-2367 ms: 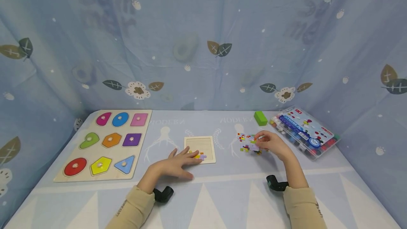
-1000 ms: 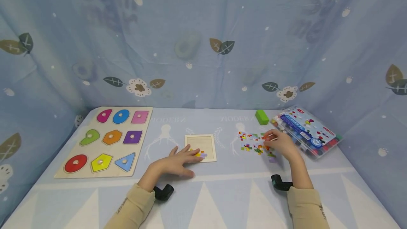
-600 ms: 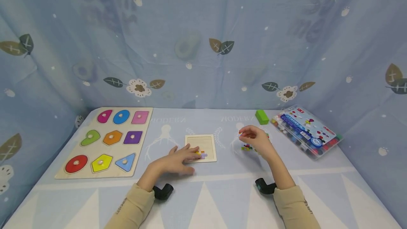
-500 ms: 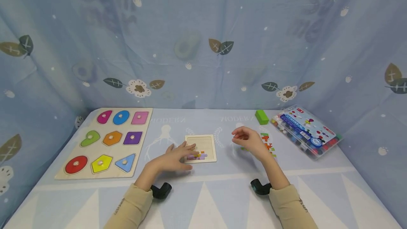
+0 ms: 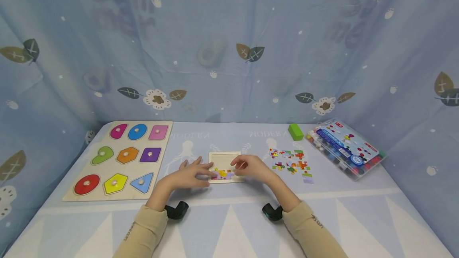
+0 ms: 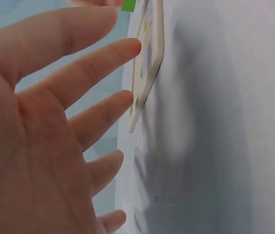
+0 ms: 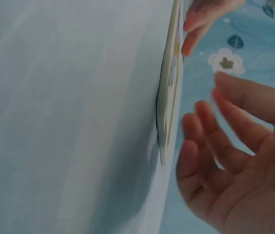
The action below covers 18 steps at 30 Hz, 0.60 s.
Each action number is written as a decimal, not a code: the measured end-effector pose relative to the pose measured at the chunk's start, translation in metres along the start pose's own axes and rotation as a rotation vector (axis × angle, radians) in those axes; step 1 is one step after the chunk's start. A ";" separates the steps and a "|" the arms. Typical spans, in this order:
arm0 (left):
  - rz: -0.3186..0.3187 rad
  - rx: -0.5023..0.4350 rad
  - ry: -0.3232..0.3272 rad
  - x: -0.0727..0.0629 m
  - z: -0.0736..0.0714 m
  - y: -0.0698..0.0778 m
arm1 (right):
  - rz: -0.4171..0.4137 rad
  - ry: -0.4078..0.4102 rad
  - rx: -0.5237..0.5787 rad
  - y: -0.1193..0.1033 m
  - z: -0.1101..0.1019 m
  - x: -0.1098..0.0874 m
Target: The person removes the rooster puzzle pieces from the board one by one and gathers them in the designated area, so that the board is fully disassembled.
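A small wooden puzzle tray [image 5: 226, 156] lies mid-table, with several yellow and purple jigsaw pieces [image 5: 223, 174] along its near side. At the tray's left edge is my left hand [image 5: 190, 176], palm down, its fingers spread; the left wrist view shows this hand [image 6: 45, 126] holding nothing. My right hand [image 5: 254, 167] is over the tray's right edge, fingers loosely bent. In the right wrist view, the right hand [image 7: 240, 156] has its thumb close to the index finger, and no piece shows between them.
Several loose jigsaw pieces [image 5: 291, 167] lie to the right of the tray. Behind them are a green block [image 5: 295, 132] and a clear plastic case [image 5: 346, 146] of coloured parts. A wooden shape board [image 5: 118, 166] lies on the left; a blue curtain [image 5: 215, 43] hangs behind.
My right hand has left the loose pieces and moved left to the tray. The left hand has drawn back leftward, uncovering the pieces inside the tray.
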<state>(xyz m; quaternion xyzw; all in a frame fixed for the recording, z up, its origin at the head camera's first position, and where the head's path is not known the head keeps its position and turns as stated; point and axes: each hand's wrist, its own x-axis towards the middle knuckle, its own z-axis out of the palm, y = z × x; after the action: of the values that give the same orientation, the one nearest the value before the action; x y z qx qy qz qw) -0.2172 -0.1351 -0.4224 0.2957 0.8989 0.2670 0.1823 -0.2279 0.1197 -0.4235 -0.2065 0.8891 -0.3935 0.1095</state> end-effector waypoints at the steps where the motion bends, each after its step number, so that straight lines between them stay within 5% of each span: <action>1: -0.006 0.003 -0.002 0.000 0.000 0.000 | -0.007 -0.027 -0.053 -0.002 0.003 0.002; 8: -0.032 0.024 0.001 0.000 0.003 0.000 | 0.043 -0.102 -0.284 -0.013 0.015 0.006; 18: -0.073 0.036 0.011 0.001 0.002 0.003 | 0.009 -0.059 -0.220 -0.015 0.018 0.015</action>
<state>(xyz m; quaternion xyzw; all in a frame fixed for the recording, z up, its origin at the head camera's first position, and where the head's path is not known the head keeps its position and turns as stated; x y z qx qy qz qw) -0.2155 -0.1319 -0.4223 0.2644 0.9147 0.2455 0.1818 -0.2309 0.0916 -0.4244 -0.2248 0.9243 -0.2867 0.1141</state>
